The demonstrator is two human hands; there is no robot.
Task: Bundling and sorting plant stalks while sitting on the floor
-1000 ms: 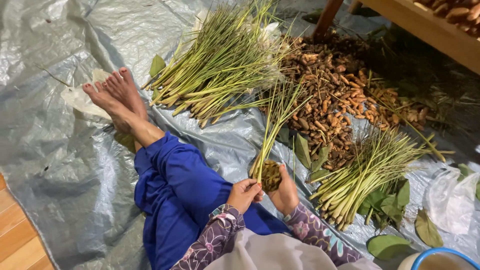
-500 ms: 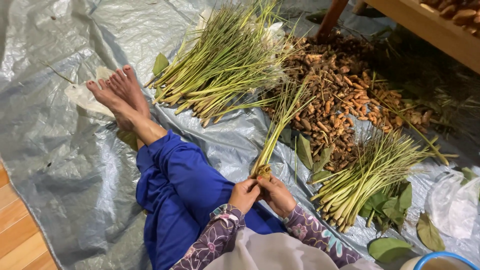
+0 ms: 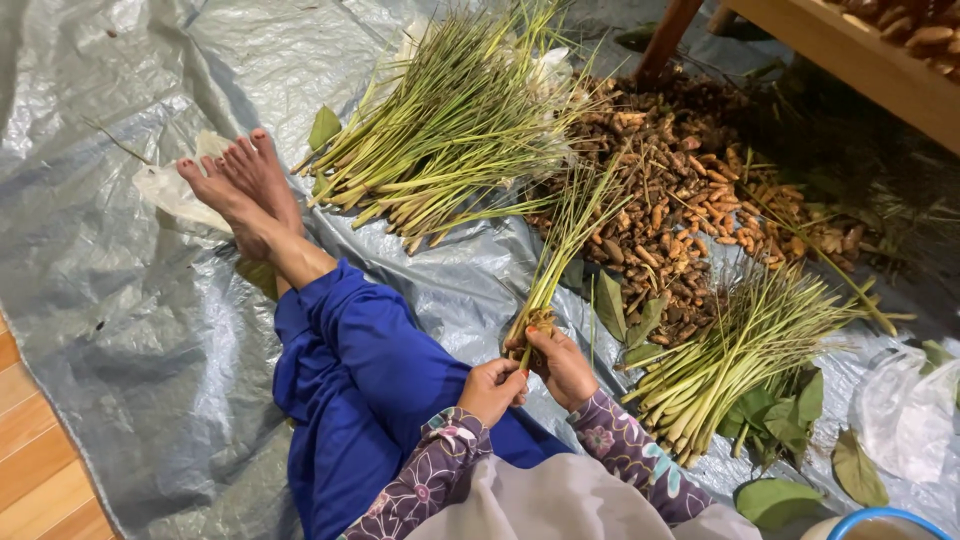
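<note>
Down near the lower middle of the frame, both hands meet at the root end of a small bunch of lemongrass stalks (image 3: 556, 262), which rises from them toward the upper right, its thin green tops fanning out over the brown pile. Left hand (image 3: 491, 388) is closed, its fingers curled against the base of the bunch just below the rooty clump; right hand (image 3: 563, 364) is wrapped around that same base from the right side, thumb up against the stalks. Both forearms wear patterned purple sleeves (image 3: 612, 446). Left of the hands, the person's legs in blue trousers (image 3: 350, 380) stretch toward the upper left, ending in bare crossed feet (image 3: 240, 185) on a grey plastic tarp (image 3: 110, 290) that covers most of the floor. At upper centre lies a large heap of lemongrass (image 3: 455, 120), root ends pointing lower left. Right of it spreads a pile of brown turmeric-like roots (image 3: 690, 200). At right centre, a second, smaller bundle of lemongrass (image 3: 735, 345) lies on some green leaves (image 3: 785, 415). Wooden floorboards (image 3: 35, 470) show at the lower left corner, and a blue rim of a container (image 3: 880, 518) peeks in at the bottom right.
</note>
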